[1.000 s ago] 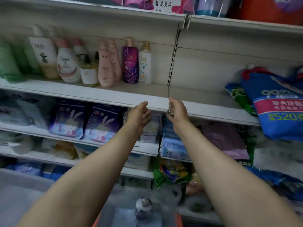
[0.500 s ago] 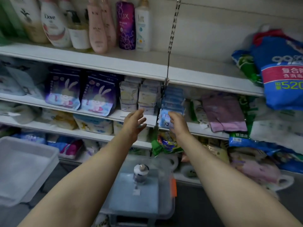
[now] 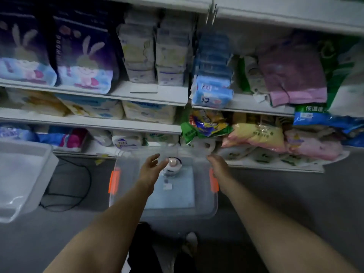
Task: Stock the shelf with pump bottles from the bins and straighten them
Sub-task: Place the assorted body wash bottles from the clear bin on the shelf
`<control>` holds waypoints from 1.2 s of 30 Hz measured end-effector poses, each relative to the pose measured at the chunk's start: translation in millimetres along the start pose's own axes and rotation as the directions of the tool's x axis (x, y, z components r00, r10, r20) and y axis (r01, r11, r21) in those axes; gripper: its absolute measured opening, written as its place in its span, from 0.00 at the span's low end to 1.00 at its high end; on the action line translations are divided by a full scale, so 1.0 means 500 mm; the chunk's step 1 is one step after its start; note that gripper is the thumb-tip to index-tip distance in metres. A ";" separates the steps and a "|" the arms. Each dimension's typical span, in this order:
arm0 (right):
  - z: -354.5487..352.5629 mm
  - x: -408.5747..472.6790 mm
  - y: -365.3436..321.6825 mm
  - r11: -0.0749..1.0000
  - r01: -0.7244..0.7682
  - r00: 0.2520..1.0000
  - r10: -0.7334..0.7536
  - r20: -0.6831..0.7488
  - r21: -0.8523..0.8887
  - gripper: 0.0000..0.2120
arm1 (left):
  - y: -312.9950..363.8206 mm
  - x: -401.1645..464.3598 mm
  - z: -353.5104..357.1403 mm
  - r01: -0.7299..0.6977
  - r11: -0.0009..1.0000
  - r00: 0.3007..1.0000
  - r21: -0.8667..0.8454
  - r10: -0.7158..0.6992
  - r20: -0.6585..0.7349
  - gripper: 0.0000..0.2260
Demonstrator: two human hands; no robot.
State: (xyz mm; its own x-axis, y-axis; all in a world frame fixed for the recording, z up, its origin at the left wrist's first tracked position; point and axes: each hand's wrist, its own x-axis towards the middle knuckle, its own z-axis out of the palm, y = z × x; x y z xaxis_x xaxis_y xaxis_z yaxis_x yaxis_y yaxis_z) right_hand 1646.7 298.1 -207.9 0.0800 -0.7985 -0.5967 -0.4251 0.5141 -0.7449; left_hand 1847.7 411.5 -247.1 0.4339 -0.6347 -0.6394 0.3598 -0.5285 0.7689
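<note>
I am looking down into a clear plastic bin (image 3: 126, 196) with orange latches, sitting on the floor below the shelves (image 3: 149, 126). One pump bottle (image 3: 171, 166) is standing upright inside it, toward the far end. My left hand (image 3: 150, 170) is hovering just beside the bottle, fingers spread and gripping nothing. My right hand (image 3: 218, 166) is hanging over the bin's right edge, fingers loosely extended, holding nothing.

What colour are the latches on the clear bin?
Orange, one on each side of the clear bin; the head view shows them.
</note>
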 end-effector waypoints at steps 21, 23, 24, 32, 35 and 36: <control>0.024 0.067 0.205 0.995 -0.096 0.994 0.098 -0.041 0.032 0.09 | -0.099 0.131 0.049 -0.140 0.946 0.990 0.292 0.132 0.044 0.22; 0.024 0.069 0.209 0.994 -0.105 0.994 0.106 -0.038 0.024 0.13 | -0.098 0.135 0.049 -0.140 0.949 0.990 0.281 0.131 0.048 0.21; 0.024 0.070 0.210 0.994 -0.111 0.993 0.111 -0.038 0.023 0.17 | -0.098 0.138 0.048 -0.141 0.952 0.990 0.271 0.133 0.050 0.20; 0.023 0.068 0.207 0.989 -0.137 0.990 0.139 -0.024 0.060 0.25 | -0.105 0.138 0.020 -0.069 0.993 0.997 0.095 0.072 -0.020 0.11; 0.021 0.054 0.187 0.990 -0.141 0.990 0.141 -0.027 -0.001 0.29 | -0.095 0.117 0.022 -0.041 0.999 0.999 0.020 0.041 0.007 0.14; 0.020 0.047 0.178 0.992 -0.127 0.991 0.127 -0.037 -0.014 0.28 | -0.085 0.109 0.024 -0.032 0.999 0.999 -0.008 0.032 0.019 0.15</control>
State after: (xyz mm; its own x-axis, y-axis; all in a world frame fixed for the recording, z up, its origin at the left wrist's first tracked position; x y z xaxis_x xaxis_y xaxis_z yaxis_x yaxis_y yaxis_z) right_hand 1619.5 328.1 -291.5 -0.0080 -0.7380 -0.6747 -0.4448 0.6070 -0.6586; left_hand 1846.1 392.3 -314.5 0.4296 -0.6622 -0.6140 0.3521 -0.5033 0.7892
